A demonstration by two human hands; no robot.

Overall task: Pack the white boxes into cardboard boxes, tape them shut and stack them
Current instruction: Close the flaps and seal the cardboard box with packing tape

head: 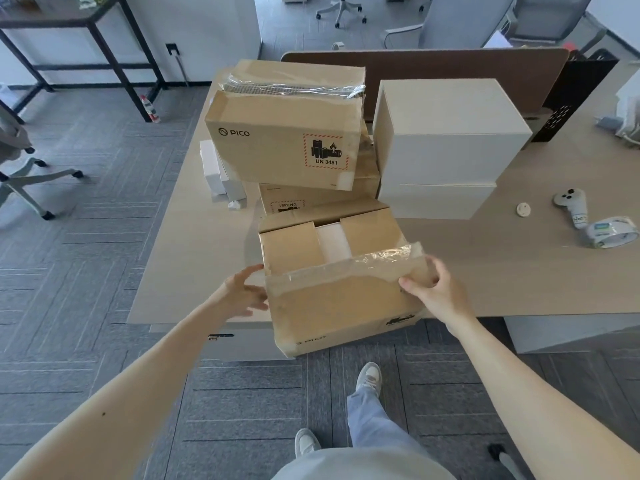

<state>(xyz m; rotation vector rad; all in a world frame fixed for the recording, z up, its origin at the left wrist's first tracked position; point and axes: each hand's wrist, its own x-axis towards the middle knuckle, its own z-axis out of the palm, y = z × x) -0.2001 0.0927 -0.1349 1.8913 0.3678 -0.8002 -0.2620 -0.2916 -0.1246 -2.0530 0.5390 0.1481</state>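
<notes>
An open cardboard box (343,306) sits at the table's front edge and overhangs it. A white box (330,242) shows between its two folded inner flaps. My right hand (429,289) grips the near flap, which carries old clear tape, at its right end. My left hand (244,292) rests with relaxed fingers against the box's left corner. Behind it, a taped cardboard box (287,143) lies on top of another cardboard box (287,199). Two large white boxes (446,147) are stacked to the right. A roll of clear tape (611,232) lies far right.
The beige table (519,265) also holds small white boxes (218,174) at its left, a white controller (571,206), a small round disc (523,209) and a brown divider (450,67) at the back. Office chairs stand around. My feet (369,375) are on grey carpet below.
</notes>
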